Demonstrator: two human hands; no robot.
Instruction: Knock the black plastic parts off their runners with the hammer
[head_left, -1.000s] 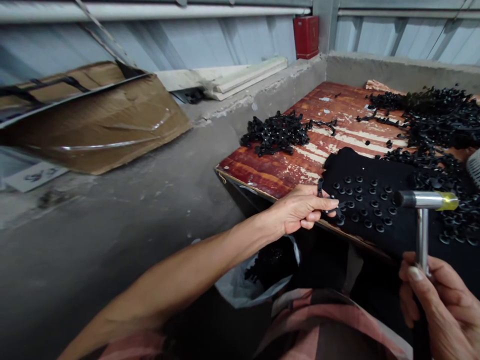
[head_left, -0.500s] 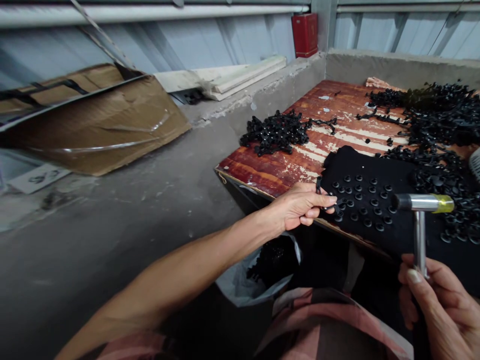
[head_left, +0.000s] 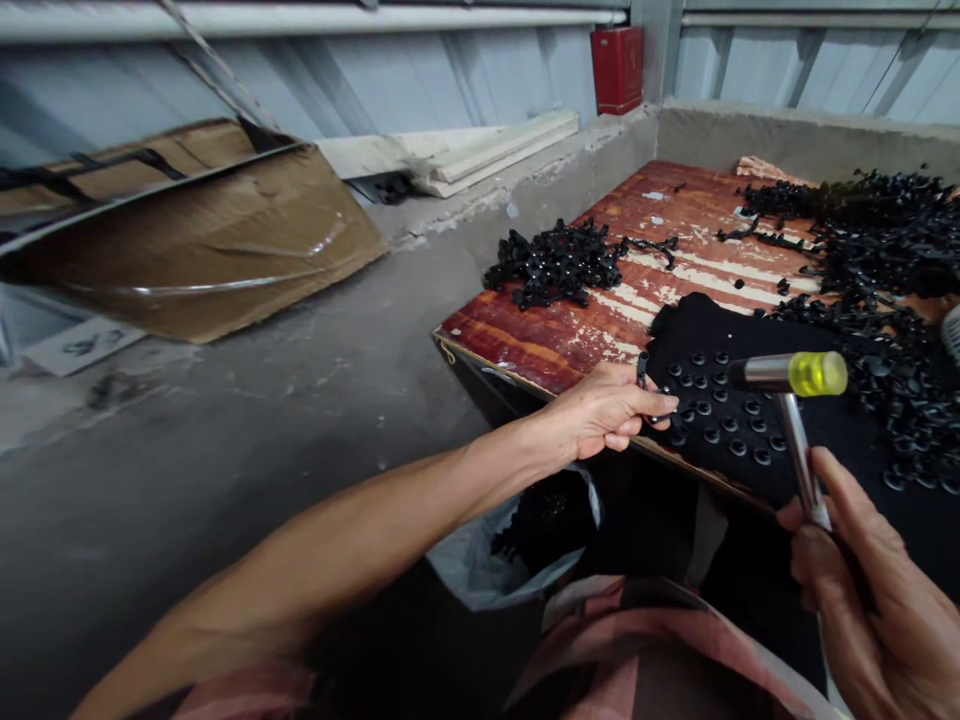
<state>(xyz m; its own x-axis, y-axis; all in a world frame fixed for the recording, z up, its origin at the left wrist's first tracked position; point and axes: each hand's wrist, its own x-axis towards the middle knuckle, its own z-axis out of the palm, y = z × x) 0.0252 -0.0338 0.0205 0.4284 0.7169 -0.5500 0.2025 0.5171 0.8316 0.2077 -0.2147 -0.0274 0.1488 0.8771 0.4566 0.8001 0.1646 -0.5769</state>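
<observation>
Both hands are closed: the left hand (head_left: 611, 410) pinches at the left edge of the black cloth (head_left: 697, 320), and the right hand (head_left: 870, 570) is curled at the cloth's near side. Beneath the cloth lies the table (head_left: 510, 332), reddish brown with pale worn streaks, spreading out beyond it and to its left. Well to the left of the cloth sits a cardboard box (head_left: 247, 250). Beyond the cloth and along its right runs a broad heap of black parts (head_left: 885, 235). Lower than the cloth, toward its near left, a pale plastic bag (head_left: 480, 580) holds more dark pieces. A smaller black pile (head_left: 555, 260) rests beyond the cloth's left edge. Gripped in the right hand, the hammer (head_left: 776, 373) has its head over the cloth, yellow end rightward. Between left thumb and fingers, at the cloth's left edge, is a small black piece (head_left: 643, 370); whether it touches the cloth is unclear. Round black rings (head_left: 737, 447) dot the cloth's left part.
</observation>
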